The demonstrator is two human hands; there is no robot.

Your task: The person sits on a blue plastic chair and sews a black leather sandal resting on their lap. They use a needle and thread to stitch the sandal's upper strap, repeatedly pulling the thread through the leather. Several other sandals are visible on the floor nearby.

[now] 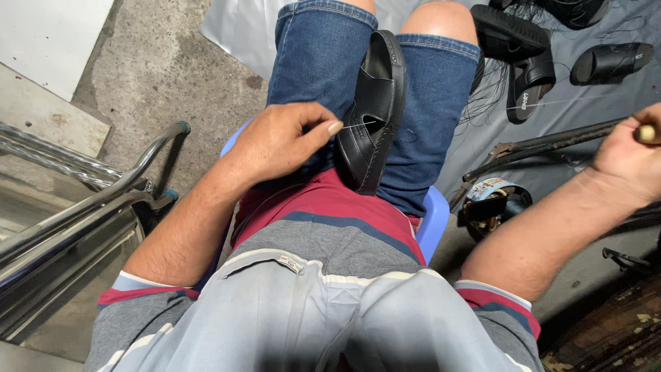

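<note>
Basically seated, looking down: grey sheet [592, 103] covers the ground along the top and right edge, bare concrete floor [158, 76] at upper left, steel rails [82, 207] at the left edge.

Blue stool [434, 220] under the person, only its right rim and a sliver at the left showing. Denim shorts [317, 62] over both thighs.

Black sandal [375, 114] sits wedged between the thighs, on edge, sole facing right, strap side facing left, heel end low near the shirt hem.

Left hand [279, 141] is just beside the sandal's left side, thumb and forefinger pinched on a thin thread [354, 125] that runs straight into the sandal's edge. Other fingers curled in.

Right hand [630, 162] is well apart, out at the right edge, clenched around a small light handle [647, 133]; can't tell what tool it is, mostly cut off by the frame. A faint thread line [551, 103] runs across the sheet towards it.

On the sheet: three or so more black sandals [530, 76] near the top right corner, loose black thread beside them. A dark metal bar [544, 143] lies across the right side below them. Tape roll [492, 200] just beside the stool's right rim.
</note>
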